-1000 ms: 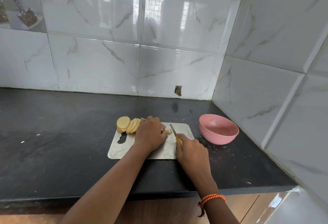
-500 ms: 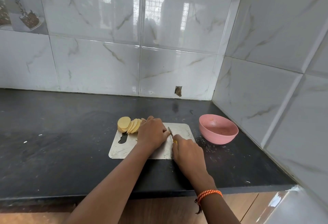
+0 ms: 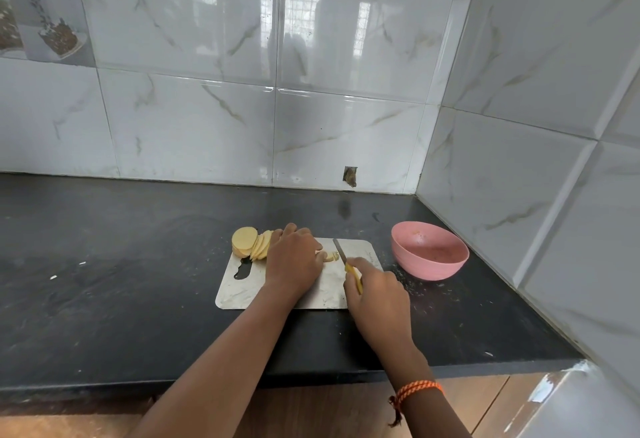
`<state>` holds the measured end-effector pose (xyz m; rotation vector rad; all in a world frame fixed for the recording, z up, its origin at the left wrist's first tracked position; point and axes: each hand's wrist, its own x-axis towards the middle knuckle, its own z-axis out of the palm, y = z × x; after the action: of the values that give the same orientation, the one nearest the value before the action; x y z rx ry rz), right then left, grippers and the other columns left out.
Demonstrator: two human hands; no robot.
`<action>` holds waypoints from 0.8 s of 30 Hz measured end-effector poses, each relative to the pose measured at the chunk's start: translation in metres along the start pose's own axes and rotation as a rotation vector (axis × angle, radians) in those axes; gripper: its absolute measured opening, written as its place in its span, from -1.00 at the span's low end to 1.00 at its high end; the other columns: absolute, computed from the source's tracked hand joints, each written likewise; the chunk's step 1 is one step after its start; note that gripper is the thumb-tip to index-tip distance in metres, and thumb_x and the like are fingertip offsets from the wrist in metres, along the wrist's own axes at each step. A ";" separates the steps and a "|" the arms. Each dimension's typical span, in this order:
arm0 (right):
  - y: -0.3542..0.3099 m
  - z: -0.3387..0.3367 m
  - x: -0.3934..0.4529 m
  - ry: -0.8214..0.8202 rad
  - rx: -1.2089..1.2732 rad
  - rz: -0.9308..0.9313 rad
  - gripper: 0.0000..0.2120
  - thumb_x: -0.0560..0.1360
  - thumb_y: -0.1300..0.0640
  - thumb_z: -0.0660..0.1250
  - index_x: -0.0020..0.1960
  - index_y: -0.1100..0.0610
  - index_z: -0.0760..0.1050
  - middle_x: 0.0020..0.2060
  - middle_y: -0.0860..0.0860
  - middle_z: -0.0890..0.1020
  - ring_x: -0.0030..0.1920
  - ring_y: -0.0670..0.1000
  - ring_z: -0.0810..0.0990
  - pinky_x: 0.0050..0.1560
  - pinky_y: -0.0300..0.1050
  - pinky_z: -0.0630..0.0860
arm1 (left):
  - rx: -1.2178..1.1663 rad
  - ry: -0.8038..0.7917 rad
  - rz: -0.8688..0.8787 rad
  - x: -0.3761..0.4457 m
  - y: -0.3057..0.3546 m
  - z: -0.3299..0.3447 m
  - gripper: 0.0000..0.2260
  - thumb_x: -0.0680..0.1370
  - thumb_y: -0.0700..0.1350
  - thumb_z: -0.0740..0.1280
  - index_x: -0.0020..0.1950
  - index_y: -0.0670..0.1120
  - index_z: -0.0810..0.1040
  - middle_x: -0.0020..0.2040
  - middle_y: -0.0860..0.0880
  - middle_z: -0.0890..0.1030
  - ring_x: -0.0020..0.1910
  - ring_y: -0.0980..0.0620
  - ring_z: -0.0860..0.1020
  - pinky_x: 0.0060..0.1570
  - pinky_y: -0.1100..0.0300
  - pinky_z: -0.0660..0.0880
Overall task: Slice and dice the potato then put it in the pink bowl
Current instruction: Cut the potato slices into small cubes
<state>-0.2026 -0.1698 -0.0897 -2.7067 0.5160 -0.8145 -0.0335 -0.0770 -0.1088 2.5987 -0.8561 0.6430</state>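
- Leaning in a fanned row, the round potato slices (image 3: 250, 246) sat at the cutting board's (image 3: 242, 290) far left corner, partly on the black counter (image 3: 104, 281).
- The left hand (image 3: 294, 259) lay curled over a small potato piece (image 3: 331, 256), hiding most of it.
- The right hand (image 3: 375, 293) gripped the yellow-handled knife (image 3: 348, 264), its blade just beside that piece.
- The pink bowl (image 3: 429, 250) stood right of the board, near the tiled corner wall (image 3: 519, 160).

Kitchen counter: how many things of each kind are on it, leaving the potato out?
Cutting board: 1
Knife: 1, held in the right hand
Pink bowl: 1
Total: 3
The left hand holds down a potato piece; the potato slices overlap too much to count.
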 end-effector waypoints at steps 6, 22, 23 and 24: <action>-0.002 0.013 0.011 -0.071 -0.054 -0.027 -0.77 0.66 -0.05 0.13 0.22 -0.08 0.50 -0.13 0.06 0.63 -0.08 0.17 0.60 -0.18 0.01 0.42 | -0.001 -0.019 -0.009 0.000 -0.001 0.001 -0.73 0.62 0.15 0.29 -0.04 0.11 0.77 0.05 0.14 0.67 0.12 0.03 0.49 0.24 0.06 0.32; -0.009 0.005 -0.016 -0.122 -0.115 -0.002 -0.77 0.66 -0.02 0.10 0.22 -0.05 0.48 -0.16 0.04 0.59 -0.12 0.12 0.58 -0.11 0.04 0.54 | 0.036 -0.033 -0.039 -0.002 0.005 -0.005 -0.72 0.63 0.21 0.33 0.01 0.11 0.77 0.07 0.15 0.65 0.20 0.00 0.45 0.28 -0.03 0.29; -0.008 0.002 -0.020 -0.117 -0.112 0.001 -0.76 0.66 -0.03 0.11 0.23 -0.07 0.48 -0.15 0.04 0.60 -0.10 0.13 0.59 -0.10 0.04 0.54 | 0.046 -0.027 -0.043 -0.002 0.005 -0.006 -0.73 0.63 0.20 0.33 0.02 0.10 0.77 0.07 0.15 0.65 0.21 0.00 0.44 0.29 -0.04 0.29; -0.007 0.000 -0.022 -0.107 -0.111 0.001 -0.76 0.66 -0.04 0.12 0.24 -0.08 0.48 -0.14 0.04 0.61 -0.10 0.13 0.59 -0.10 0.03 0.53 | 0.050 -0.025 -0.046 -0.003 0.005 -0.006 -0.73 0.63 0.18 0.33 0.02 0.09 0.77 0.07 0.15 0.65 0.22 0.00 0.44 0.29 -0.04 0.29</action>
<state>-0.2182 -0.1542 -0.0973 -2.8323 0.5536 -0.6540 -0.0406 -0.0769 -0.1041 2.6680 -0.7954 0.6287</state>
